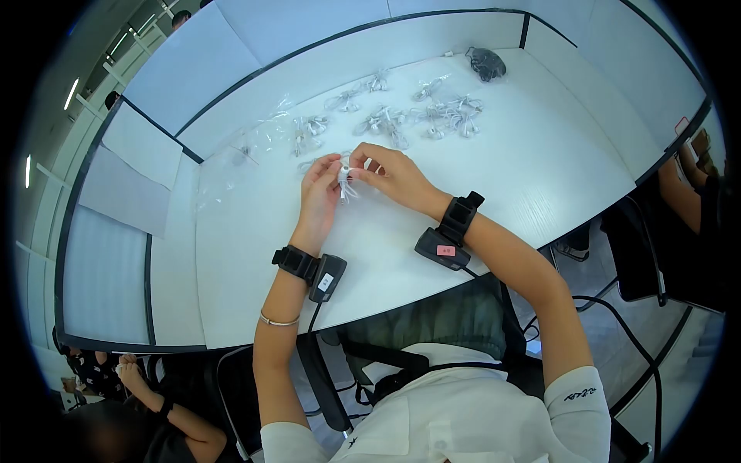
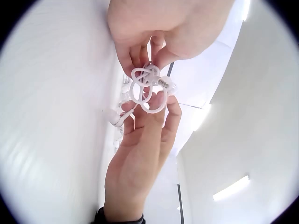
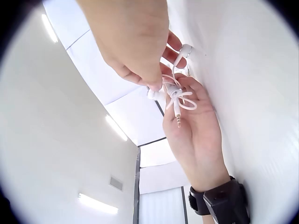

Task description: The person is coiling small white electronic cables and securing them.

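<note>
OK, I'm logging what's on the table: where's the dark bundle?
In the head view, the dark bundle sits at the back of the table, right of centre, beyond the white cables.

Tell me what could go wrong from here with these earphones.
The cord loops over itself, so a tug might tighten it into a knot. The plug sticks out bare from the loops and could get knocked. One earbud juts out to the side and may snag as the cord is handled.
</note>
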`<state>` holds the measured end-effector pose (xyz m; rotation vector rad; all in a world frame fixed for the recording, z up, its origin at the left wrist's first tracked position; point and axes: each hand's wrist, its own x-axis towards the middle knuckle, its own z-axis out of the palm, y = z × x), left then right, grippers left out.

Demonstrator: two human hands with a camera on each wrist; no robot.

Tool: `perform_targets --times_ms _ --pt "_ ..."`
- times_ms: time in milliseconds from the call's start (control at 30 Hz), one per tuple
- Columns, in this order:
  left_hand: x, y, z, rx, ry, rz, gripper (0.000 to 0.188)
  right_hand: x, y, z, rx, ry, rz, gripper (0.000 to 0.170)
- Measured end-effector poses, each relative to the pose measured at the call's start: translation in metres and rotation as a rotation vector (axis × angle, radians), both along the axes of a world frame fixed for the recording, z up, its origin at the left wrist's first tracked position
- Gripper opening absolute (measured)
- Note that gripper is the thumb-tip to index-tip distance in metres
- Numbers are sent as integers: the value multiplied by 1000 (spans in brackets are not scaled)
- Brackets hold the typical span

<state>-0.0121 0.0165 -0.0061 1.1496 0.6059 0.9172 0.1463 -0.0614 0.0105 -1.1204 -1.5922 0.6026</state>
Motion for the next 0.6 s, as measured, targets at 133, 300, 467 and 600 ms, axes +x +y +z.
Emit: perform_targets --times_ms 133,300,467,600 --pt "-1 -2 5 -42 -11 20 25 0 2 -3 -131 97 35 17" --pt "-2 -1 5 -44 -30 32 29 2 7 -16 -146 206 42 21" --pt "1 -5 10 -59 -66 49 27 3 7 -18 -162 189 -4 19" --pt "1 -4 10 -8 -77 10 29 5 6 -18 -124 65 -90 18"
